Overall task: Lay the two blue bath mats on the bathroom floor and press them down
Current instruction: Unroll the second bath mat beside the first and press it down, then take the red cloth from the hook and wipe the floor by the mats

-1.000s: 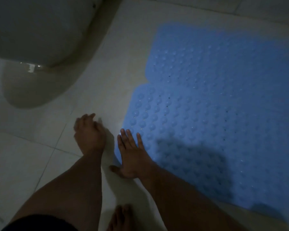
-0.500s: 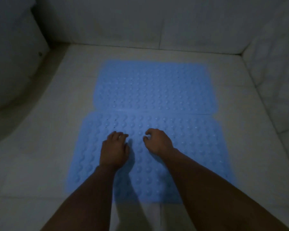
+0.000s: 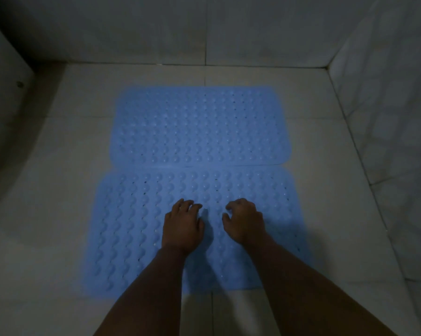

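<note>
Two bare forearms, left hand (image 3: 182,226) and right hand (image 3: 244,220), no sleeves, unadorned.

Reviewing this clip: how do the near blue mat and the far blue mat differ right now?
The near mat has both hands over it, the left hand and right hand, fingers curled; the far mat has nothing on it. The near mat lies by the person, the far mat by the back wall. The near mat's left edge sits further left than the far mat's. Both are blue, bumpy, flat on the floor, long edges meeting.
</note>
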Action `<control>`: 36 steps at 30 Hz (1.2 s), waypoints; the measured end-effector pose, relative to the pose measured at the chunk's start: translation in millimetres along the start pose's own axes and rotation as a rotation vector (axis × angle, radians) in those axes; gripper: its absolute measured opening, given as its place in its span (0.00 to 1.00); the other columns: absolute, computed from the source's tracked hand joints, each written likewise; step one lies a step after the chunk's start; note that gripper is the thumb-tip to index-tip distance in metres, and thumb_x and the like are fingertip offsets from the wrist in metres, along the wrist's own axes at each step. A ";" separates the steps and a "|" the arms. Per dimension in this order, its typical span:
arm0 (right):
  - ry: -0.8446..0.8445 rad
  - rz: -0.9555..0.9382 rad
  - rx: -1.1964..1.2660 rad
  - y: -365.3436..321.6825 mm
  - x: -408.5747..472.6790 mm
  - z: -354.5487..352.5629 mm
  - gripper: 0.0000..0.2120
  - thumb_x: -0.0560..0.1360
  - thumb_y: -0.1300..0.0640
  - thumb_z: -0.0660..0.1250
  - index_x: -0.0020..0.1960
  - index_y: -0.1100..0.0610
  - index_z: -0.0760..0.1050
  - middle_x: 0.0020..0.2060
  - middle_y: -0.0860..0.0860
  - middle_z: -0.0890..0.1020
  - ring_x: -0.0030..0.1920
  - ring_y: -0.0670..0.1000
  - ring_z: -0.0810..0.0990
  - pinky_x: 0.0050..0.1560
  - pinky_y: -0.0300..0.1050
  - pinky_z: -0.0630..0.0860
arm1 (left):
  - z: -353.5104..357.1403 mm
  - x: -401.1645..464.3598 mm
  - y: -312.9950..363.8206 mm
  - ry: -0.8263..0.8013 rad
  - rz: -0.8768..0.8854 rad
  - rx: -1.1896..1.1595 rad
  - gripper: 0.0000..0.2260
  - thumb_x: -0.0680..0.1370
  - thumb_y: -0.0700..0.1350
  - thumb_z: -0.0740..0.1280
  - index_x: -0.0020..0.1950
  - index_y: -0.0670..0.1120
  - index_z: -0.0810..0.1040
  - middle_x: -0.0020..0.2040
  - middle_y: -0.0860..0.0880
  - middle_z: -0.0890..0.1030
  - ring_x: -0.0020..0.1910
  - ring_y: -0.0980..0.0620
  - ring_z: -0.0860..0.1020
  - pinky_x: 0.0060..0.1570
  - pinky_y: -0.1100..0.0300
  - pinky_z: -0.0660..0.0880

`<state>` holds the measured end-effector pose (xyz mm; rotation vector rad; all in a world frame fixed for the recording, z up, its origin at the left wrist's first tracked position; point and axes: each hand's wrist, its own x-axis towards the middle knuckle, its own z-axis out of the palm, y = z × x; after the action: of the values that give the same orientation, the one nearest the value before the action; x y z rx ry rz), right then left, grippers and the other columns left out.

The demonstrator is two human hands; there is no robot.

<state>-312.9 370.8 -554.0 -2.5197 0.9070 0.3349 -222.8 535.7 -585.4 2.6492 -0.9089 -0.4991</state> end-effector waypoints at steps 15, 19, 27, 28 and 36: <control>-0.421 -0.049 0.039 -178.9 -189.6 -361.5 0.15 0.78 0.49 0.65 0.60 0.55 0.79 0.57 0.52 0.83 0.59 0.55 0.81 0.58 0.48 0.77 | -419.7 -146.9 151.4 -0.252 -0.118 -0.063 0.20 0.83 0.54 0.61 0.74 0.53 0.71 0.75 0.51 0.70 0.79 0.46 0.60 0.71 0.47 0.64; -0.474 -0.076 -0.002 -272.1 -231.9 -481.0 0.18 0.77 0.46 0.66 0.64 0.52 0.77 0.63 0.52 0.80 0.64 0.54 0.78 0.65 0.48 0.74 | -569.4 -182.7 163.4 -0.229 -0.054 -0.038 0.21 0.82 0.55 0.60 0.75 0.53 0.70 0.75 0.51 0.70 0.78 0.46 0.61 0.72 0.47 0.65; -0.427 -0.315 -0.125 -444.0 -280.8 -603.5 0.21 0.79 0.45 0.64 0.69 0.53 0.74 0.65 0.54 0.79 0.65 0.56 0.77 0.65 0.50 0.74 | -774.1 -251.4 111.5 -0.047 -0.119 0.042 0.22 0.80 0.57 0.60 0.72 0.53 0.73 0.71 0.49 0.74 0.69 0.44 0.73 0.66 0.48 0.72; -0.415 -0.356 -0.135 -461.3 -286.1 -608.9 0.21 0.79 0.45 0.64 0.69 0.53 0.74 0.65 0.54 0.79 0.65 0.56 0.77 0.65 0.49 0.74 | -787.9 -259.9 103.1 -0.007 -0.156 0.036 0.21 0.79 0.56 0.61 0.72 0.52 0.74 0.70 0.49 0.75 0.68 0.44 0.74 0.65 0.49 0.73; -0.439 -0.821 -0.178 -595.8 -332.4 -616.2 0.13 0.76 0.50 0.67 0.57 0.54 0.82 0.56 0.55 0.84 0.57 0.57 0.81 0.50 0.42 0.74 | -862.6 -379.9 69.3 0.248 -0.563 0.158 0.21 0.79 0.56 0.62 0.72 0.54 0.73 0.70 0.50 0.74 0.69 0.44 0.71 0.63 0.49 0.71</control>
<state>-129.5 666.5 296.9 -2.5613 -0.3440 0.6631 -184.5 864.1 300.0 3.0135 -0.1236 -0.2087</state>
